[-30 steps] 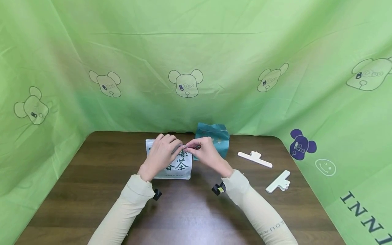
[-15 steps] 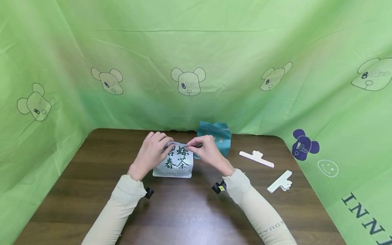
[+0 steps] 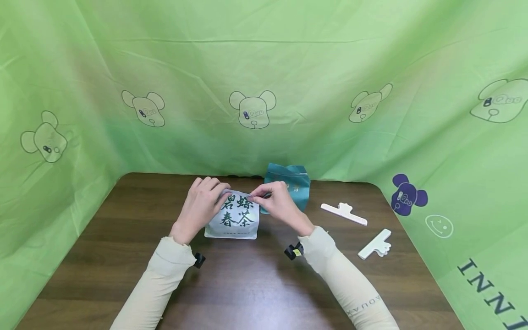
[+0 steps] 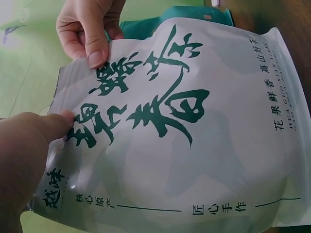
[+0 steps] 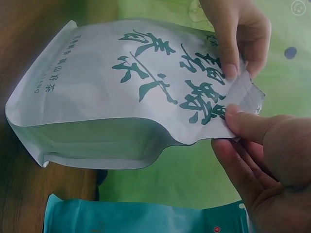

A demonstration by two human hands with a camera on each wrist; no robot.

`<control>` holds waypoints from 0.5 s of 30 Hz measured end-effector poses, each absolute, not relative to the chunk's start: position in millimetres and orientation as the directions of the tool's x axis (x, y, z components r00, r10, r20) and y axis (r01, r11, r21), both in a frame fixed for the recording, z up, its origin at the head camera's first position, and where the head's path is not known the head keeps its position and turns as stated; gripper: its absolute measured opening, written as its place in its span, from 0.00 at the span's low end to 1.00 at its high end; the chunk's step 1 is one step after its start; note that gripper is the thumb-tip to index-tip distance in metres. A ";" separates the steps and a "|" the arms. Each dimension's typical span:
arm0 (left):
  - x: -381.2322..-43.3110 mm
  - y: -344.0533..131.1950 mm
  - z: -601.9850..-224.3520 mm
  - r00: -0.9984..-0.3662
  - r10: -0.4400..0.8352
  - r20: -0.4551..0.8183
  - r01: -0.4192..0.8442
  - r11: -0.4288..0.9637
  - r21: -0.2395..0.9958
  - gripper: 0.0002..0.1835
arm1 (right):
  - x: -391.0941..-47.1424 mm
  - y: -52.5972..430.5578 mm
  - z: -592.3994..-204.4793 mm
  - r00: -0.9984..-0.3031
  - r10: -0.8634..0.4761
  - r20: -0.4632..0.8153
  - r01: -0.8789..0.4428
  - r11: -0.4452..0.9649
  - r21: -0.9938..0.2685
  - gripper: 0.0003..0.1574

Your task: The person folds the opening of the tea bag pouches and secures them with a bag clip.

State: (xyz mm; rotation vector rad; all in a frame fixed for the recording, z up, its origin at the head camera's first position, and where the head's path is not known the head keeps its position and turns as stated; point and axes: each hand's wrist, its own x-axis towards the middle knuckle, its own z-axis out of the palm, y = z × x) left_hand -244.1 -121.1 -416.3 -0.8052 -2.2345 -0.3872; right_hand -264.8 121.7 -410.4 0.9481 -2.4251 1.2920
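Observation:
A white stand-up tea bag with large green characters stands on the table in the head view. My left hand pinches its top edge near the left corner, thumb on the printed front. At the top right corner my right hand pinches the same edge between thumb and fingers. In the left wrist view the bag's front fills most of the picture, and the top strip between the hands looks folded. The right wrist view shows the bag's side gusset and my right thumb on the front near the edge.
Behind and right of the white bag stands a teal bag. Two white clips lie on the right of the wooden table: a farther clip and a nearer clip. A green printed curtain encloses the back and sides.
My left hand has slid left along the bag's top edge, away from my right hand, uncovering the characters on the front. My right hand has stayed nearly still at the right corner.

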 end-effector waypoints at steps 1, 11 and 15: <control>-243.8 -120.7 -416.7 -0.550 0.427 0.717 0.641 0.767 0.035 0.07 | -264.8 121.6 -410.7 -0.763 -0.433 0.480 -0.640 0.399 -0.657 0.03; -241.1 -118.2 -417.8 -0.585 0.377 0.718 0.599 0.798 0.069 0.08 | -264.2 120.3 -411.2 -0.770 -0.427 0.475 -0.632 0.399 -0.665 0.05; -242.5 -118.4 -419.1 -0.591 0.374 0.715 0.607 0.790 0.088 0.08 | -264.0 120.1 -412.4 -0.755 -0.425 0.498 -0.650 0.396 -0.648 0.05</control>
